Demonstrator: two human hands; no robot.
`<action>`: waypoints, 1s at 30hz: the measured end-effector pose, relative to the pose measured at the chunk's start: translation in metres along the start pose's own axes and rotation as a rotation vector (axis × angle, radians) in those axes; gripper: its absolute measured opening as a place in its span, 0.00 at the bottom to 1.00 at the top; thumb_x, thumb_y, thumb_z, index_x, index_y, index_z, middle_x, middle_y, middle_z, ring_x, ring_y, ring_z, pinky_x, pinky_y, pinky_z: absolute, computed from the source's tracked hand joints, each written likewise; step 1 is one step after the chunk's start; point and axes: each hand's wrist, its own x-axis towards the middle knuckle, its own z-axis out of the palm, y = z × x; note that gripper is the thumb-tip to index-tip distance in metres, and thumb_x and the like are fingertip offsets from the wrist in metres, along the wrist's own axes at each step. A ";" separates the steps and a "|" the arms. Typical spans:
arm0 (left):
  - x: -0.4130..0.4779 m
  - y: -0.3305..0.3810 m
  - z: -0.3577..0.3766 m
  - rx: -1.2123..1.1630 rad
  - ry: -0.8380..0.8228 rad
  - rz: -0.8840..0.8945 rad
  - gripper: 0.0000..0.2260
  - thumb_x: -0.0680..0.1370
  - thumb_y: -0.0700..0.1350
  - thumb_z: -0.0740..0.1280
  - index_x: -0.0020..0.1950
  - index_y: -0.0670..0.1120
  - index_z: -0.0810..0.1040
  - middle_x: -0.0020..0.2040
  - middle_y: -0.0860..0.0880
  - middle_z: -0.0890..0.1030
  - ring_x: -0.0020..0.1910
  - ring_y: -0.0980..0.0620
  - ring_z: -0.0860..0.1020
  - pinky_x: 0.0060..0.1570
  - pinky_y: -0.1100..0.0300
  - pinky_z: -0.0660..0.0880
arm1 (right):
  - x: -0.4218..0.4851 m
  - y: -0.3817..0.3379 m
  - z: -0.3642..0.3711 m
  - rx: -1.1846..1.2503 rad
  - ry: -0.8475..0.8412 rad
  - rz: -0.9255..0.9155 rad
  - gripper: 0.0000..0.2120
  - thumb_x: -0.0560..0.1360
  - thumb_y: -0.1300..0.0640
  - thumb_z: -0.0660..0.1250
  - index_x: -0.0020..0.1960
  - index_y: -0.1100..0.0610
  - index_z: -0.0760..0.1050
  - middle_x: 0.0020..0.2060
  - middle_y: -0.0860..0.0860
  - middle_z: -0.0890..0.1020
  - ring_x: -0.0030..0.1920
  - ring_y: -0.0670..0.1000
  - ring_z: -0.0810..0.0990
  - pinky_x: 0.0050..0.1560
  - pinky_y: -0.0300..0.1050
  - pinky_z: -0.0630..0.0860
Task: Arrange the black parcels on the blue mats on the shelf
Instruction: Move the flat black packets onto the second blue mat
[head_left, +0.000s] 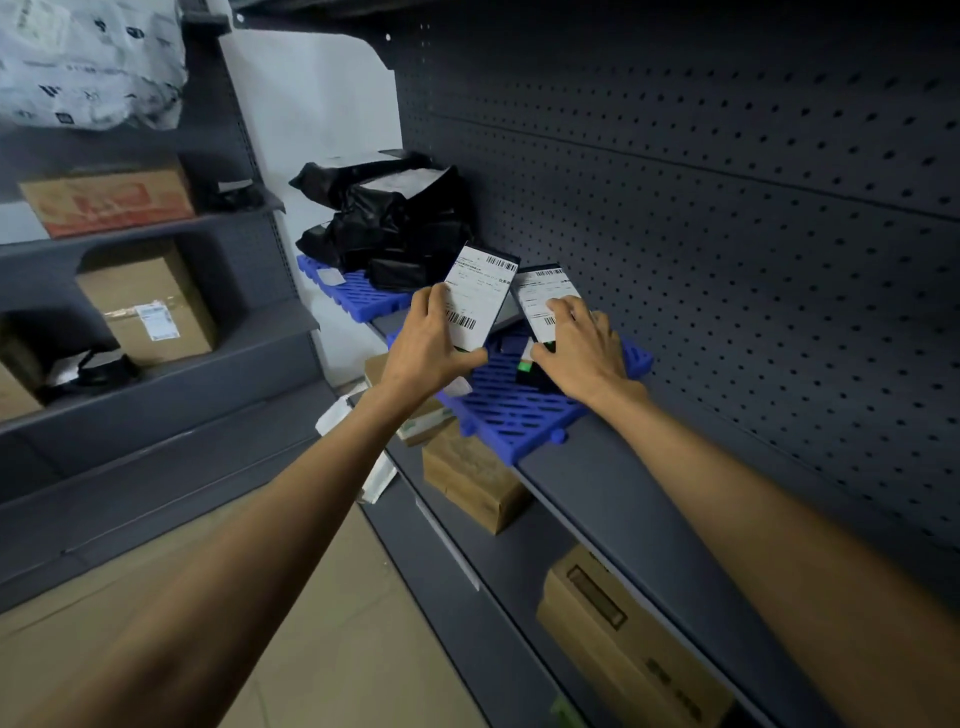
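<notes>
Two small black parcels with white barcode labels stand over the near blue mat on the grey shelf. My left hand grips the left parcel, held tilted above the mat. My right hand lies on the right parcel, fingers curled over its label, holding it against the mat. Further back, a heap of black parcels sits on the far blue mat.
The perforated back panel rises right behind the mats. Cardboard boxes sit on the lower shelf beneath, another box nearer me. To the left stands a second shelving unit with boxes and a white bag.
</notes>
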 end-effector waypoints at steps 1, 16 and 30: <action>0.013 -0.006 0.003 -0.005 -0.003 0.007 0.41 0.68 0.53 0.75 0.74 0.40 0.60 0.69 0.43 0.65 0.63 0.43 0.71 0.52 0.50 0.75 | 0.011 -0.002 0.004 -0.002 0.000 0.015 0.31 0.77 0.48 0.64 0.76 0.55 0.59 0.74 0.52 0.62 0.70 0.63 0.63 0.67 0.58 0.65; 0.161 -0.076 0.060 -0.099 -0.388 0.175 0.39 0.74 0.58 0.71 0.76 0.39 0.58 0.70 0.40 0.63 0.68 0.38 0.68 0.63 0.48 0.71 | 0.099 -0.041 0.067 -0.109 0.034 0.386 0.30 0.78 0.44 0.62 0.75 0.55 0.61 0.73 0.54 0.66 0.69 0.64 0.66 0.64 0.57 0.69; 0.170 -0.079 0.067 -0.142 -0.575 0.310 0.37 0.77 0.63 0.64 0.75 0.39 0.59 0.71 0.39 0.59 0.70 0.37 0.64 0.69 0.44 0.66 | 0.073 -0.075 0.074 -0.115 0.032 0.558 0.40 0.75 0.35 0.62 0.77 0.58 0.58 0.75 0.53 0.62 0.73 0.60 0.61 0.64 0.56 0.70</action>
